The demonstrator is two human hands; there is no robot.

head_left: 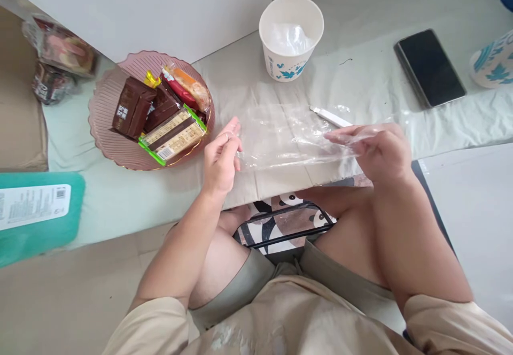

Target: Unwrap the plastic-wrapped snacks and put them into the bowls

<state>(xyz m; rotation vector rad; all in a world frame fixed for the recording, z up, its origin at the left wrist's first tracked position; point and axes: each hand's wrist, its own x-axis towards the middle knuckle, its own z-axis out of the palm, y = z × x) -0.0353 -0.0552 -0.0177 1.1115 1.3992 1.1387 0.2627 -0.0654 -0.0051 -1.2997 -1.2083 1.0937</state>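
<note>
A clear plastic bag (280, 136) is stretched flat between my two hands, just above the cloth. My left hand (223, 157) pinches its left end, thumb against the fingers. At the other end, my right hand (382, 149) grips the bag, with some film bunched over the fingers. A white utility knife (331, 116) lies on the cloth just beyond my right fingertips, partly behind the film. To the left of my left hand stands a pink ribbed plate (105, 110) holding several wrapped snacks (172, 133).
A paper cup (286, 63) with crumpled clear plastic inside stands at the back. On the right are a black phone (430, 69) and a second, tipped paper cup (495, 66). Packaged snacks (66, 50), a green package (40, 210) and a large white board (160, 13) occupy the left side.
</note>
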